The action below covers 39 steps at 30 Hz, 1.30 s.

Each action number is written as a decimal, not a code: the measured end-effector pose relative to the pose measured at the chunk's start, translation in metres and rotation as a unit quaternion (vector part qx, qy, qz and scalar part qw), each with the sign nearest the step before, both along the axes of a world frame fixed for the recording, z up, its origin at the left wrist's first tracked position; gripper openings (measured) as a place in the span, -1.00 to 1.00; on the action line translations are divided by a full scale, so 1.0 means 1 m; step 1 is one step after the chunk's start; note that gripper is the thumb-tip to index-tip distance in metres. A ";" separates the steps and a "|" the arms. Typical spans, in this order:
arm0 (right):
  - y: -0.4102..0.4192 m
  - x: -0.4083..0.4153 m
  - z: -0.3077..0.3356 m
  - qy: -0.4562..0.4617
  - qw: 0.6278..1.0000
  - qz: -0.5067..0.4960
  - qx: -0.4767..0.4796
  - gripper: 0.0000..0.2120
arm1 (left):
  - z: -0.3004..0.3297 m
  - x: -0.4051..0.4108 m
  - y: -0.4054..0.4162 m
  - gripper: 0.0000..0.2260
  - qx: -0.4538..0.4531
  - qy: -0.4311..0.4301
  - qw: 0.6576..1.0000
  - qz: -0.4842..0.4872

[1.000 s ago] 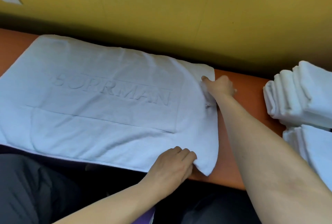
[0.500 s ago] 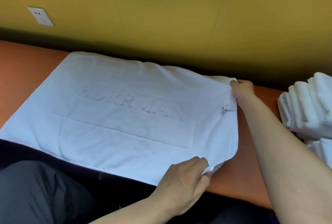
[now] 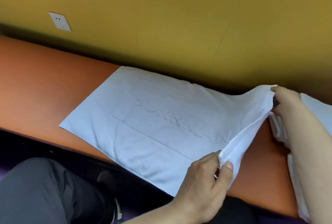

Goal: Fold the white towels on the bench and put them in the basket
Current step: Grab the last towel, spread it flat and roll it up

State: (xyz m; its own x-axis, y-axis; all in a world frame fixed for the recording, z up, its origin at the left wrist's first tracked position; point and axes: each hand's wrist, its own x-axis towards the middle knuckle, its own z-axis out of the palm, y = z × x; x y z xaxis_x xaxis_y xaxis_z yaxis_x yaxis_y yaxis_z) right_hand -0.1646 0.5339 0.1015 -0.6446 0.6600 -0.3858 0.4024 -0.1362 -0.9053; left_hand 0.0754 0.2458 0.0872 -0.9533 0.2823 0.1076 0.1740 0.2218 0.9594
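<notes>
A white towel (image 3: 152, 124) with embossed lettering lies spread across the orange bench (image 3: 45, 72). Its right edge is lifted off the bench. My left hand (image 3: 204, 182) pinches the near right corner between thumb and fingers. My right hand (image 3: 285, 103) grips the far right corner, raised above the bench near the wall. The towel's left part still lies flat. No basket is in view.
Folded white towels (image 3: 316, 108) are stacked on the bench at the right, mostly hidden behind my right forearm. A yellow wall with a white socket (image 3: 60, 21) runs behind the bench. My dark-trousered knee (image 3: 41, 193) is at the lower left.
Both hands have lifted the towel's right edge off the bench. The view has swung left, so the towel and stack now sit further right.
</notes>
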 end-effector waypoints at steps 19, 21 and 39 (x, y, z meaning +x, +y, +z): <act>-0.367 -0.154 0.004 0.078 0.975 0.208 0.008 -0.93 | -0.053 -0.098 -0.276 -0.59 0.047 -0.078 0.915 0.392; -0.400 -0.169 -0.004 0.081 0.970 0.230 0.021 -0.94 | -0.060 -0.102 -0.299 -0.66 0.034 -0.078 0.905 0.417; -0.358 0.012 -0.108 0.019 0.941 0.264 0.209 -0.77 | -0.123 -0.124 -0.379 -0.60 -0.336 -0.217 0.828 0.393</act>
State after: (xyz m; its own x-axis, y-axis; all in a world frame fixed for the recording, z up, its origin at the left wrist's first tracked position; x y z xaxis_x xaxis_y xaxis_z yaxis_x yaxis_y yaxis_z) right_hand -0.1523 0.1758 -0.0069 -0.9335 0.3327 -0.1338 0.2806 0.4453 -0.8503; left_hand -0.0482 -0.1328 -0.0358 -0.7788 -0.5859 -0.2241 -0.6064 0.6115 0.5083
